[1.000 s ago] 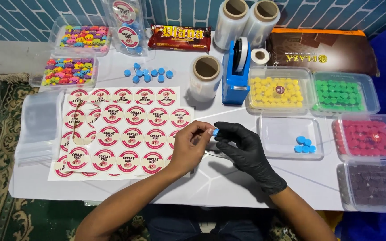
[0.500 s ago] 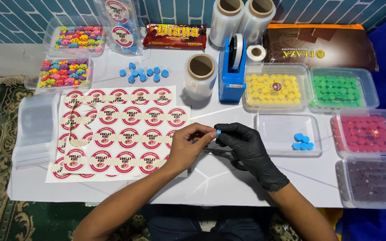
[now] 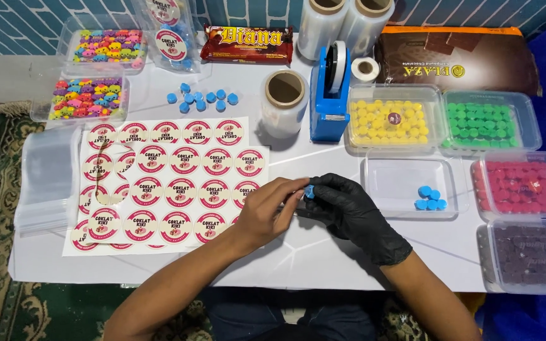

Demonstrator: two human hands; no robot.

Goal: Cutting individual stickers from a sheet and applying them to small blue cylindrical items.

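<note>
The left hand [image 3: 266, 211] is bare and the right hand [image 3: 352, 211] wears a black glove. They meet in the middle of the white table [image 3: 323, 252], fingertips almost touching. Between them sits one small blue candy [image 3: 309, 191]. The gloved fingers pinch it from the right, and the bare fingers close in on it from the left, so both hands are shut around the same little piece. There may be a thin clear wrap there too, but it is too hard to see.

The candy is round and flat, so it has no long side to speak of. It lies right at both sets of fingertips, a bit nearer the glove.

Now take the blue tape holder [image 3: 331, 95] as the marker. The hands are straight below it, toward the person. Just left of it stands a roll of clear film [image 3: 284, 101]. Farther left lies a little pile of loose blue candies [image 3: 200, 99], and below those the sheet of round stickers [image 3: 172, 177], which the left wrist rests over. A stack of clear bags [image 3: 48, 180] sits past the sheet, well left.

Right of the tape holder is a tray of yellow candies [image 3: 394, 119], then a tray of green candies [image 3: 486, 120]. Below the yellow tray is a nearly bare clear tray [image 3: 387, 183] with a few blue pieces, just beside the gloved hand.
</note>
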